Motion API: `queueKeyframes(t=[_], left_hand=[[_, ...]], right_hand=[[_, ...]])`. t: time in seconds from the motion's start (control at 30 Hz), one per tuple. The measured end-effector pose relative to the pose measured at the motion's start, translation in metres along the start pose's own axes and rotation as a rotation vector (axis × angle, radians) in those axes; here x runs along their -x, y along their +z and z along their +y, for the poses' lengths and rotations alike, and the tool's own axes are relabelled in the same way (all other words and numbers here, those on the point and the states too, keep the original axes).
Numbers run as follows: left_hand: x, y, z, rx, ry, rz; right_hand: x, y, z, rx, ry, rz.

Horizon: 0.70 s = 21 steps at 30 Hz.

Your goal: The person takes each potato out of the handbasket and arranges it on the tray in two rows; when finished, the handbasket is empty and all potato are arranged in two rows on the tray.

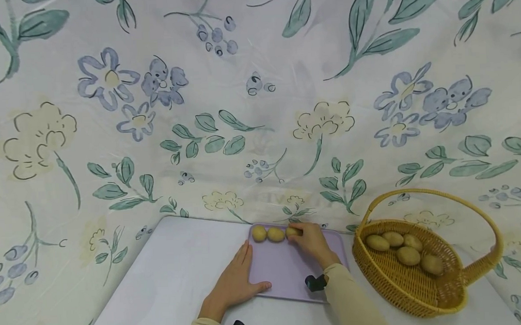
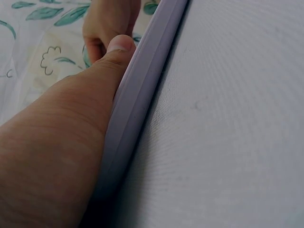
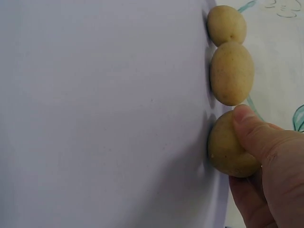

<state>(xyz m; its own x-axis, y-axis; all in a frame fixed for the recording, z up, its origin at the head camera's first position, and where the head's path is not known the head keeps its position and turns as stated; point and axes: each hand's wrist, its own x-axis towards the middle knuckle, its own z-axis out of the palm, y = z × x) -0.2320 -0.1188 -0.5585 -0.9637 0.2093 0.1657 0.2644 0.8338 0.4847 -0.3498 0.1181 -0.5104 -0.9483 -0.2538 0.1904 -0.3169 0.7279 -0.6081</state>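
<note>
Along the far edge of the purple tray (image 1: 287,268), two potatoes (image 1: 276,234) sit side by side by the left corner. Just beside them, at the same edge, the right hand (image 1: 311,242) pinches a third potato (image 3: 225,147) with its thumb and fingers. The left hand (image 1: 234,279) is loose, fingers straight along the tray's left edge, thumb over the near left corner. Past the right edge, a brown basket (image 1: 376,279) holds five more potatoes (image 1: 407,256).

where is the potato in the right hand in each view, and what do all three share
Head: the potato is below centre, slightly right, pinched by the right hand.
Left wrist: not in the picture.
Right wrist: right of centre, in the lower half, in the same hand.
Shared landmark: the tray, its rim visible in all three.
</note>
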Motion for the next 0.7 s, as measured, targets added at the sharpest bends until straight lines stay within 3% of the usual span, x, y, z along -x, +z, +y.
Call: queueKeyframes(t=[0.7], left_hand=[[-0.0015,0.0005,-0.0007,-0.017,-0.015,-0.011]], right_hand=[[-0.0091,-0.0012,-0.0027,0.043,0.021,-0.076]])
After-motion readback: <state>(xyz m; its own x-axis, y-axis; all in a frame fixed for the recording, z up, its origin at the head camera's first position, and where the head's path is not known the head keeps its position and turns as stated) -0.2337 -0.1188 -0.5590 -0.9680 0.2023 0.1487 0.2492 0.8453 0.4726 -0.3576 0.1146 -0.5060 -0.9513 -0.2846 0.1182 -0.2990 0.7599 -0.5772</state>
